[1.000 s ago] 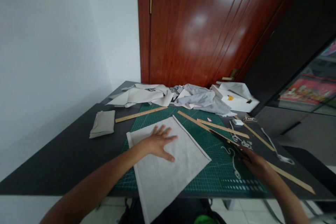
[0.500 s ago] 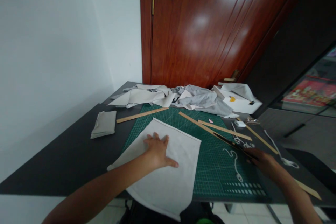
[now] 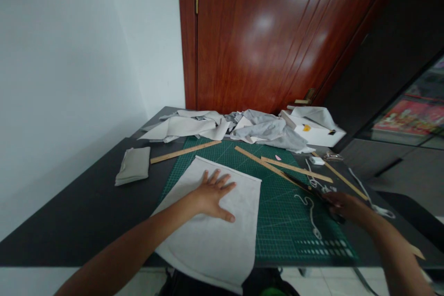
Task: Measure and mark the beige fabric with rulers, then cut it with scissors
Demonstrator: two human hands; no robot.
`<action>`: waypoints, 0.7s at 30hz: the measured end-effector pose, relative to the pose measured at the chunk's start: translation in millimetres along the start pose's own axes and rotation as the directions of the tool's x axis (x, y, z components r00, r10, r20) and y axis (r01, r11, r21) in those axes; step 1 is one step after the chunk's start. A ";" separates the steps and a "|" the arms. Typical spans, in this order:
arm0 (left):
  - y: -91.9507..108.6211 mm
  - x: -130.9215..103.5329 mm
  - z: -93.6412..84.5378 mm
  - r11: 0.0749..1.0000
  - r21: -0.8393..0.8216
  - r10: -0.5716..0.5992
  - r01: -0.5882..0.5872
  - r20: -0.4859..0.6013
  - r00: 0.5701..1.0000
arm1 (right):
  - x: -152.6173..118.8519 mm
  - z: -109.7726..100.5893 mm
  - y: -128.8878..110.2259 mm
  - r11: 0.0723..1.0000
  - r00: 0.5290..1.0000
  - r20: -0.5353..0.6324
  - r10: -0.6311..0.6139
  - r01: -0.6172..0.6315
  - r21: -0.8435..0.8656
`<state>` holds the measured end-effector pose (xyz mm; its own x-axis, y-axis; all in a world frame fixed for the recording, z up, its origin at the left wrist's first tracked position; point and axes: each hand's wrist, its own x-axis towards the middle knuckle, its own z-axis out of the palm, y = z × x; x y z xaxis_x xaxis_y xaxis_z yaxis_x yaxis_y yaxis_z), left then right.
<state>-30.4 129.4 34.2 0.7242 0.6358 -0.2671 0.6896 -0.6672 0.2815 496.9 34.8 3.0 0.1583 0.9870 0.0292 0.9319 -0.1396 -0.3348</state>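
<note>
Left hand (image 3: 215, 198) sat flat on the pale cloth (image 3: 213, 243), lower middle of the frame, grip spread wide, probably so it wouldn't slide on the cutting mat (image 3: 280, 222). Right hand (image 3: 343, 206), lower right, had its grip clamped on scissors (image 3: 310, 188), well off the cloth.

On the desk (image 3: 86, 212) lies the mat (image 3: 277, 226); over it, the cloth (image 3: 222, 245), overhanging the near edge. Left: a stack (image 3: 134, 165). Right: scissors (image 3: 296, 181). Behind: scraps (image 3: 263, 127), with the box (image 3: 319, 135) to their right.
</note>
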 end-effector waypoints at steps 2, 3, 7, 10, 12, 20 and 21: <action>1.3 1.4 1.2 1.000 -0.005 -0.011 0.011 -0.005 1.000 | 12.1 -4.1 -15.4 1.000 0.998 0.060 0.016 -0.016 -0.011; 2.2 1.7 1.7 1.000 -0.004 -0.013 0.013 -0.009 1.000 | 20.9 -5.3 -24.7 1.000 0.999 0.053 0.009 -0.008 -0.020; 3.0 0.4 1.4 1.000 -0.009 -0.001 0.001 -0.018 1.000 | 71.0 1.4 -64.3 0.997 0.996 -0.085 -0.022 0.016 -0.073; -0.6 -0.7 -2.0 0.999 -0.024 0.028 -0.028 0.000 1.000 | 106.8 18.5 -86.3 0.993 0.988 -0.152 0.016 -0.033 -0.113; -3.4 -0.9 -5.1 0.998 -0.030 0.058 -0.057 0.029 0.998 | 120.5 31.7 -93.5 0.988 0.984 -0.168 0.052 -0.076 -0.138; -3.6 -1.0 -12.4 0.998 -0.006 0.058 -0.058 0.105 0.993 | 122.5 53.5 -81.8 0.978 0.989 -0.115 0.092 -0.111 -0.175; -3.3 -1.0 -12.8 0.998 -0.004 0.055 -0.055 0.107 0.993 | 123.3 53.9 -80.3 0.975 0.987 -0.113 0.111 -0.130 -0.178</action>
<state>-33.4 135.9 45.3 0.7570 0.5527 -0.3485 0.6487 -0.6996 0.2996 424.0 172.0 -17.3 0.2964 0.9500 0.0986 0.9466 -0.2784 -0.1627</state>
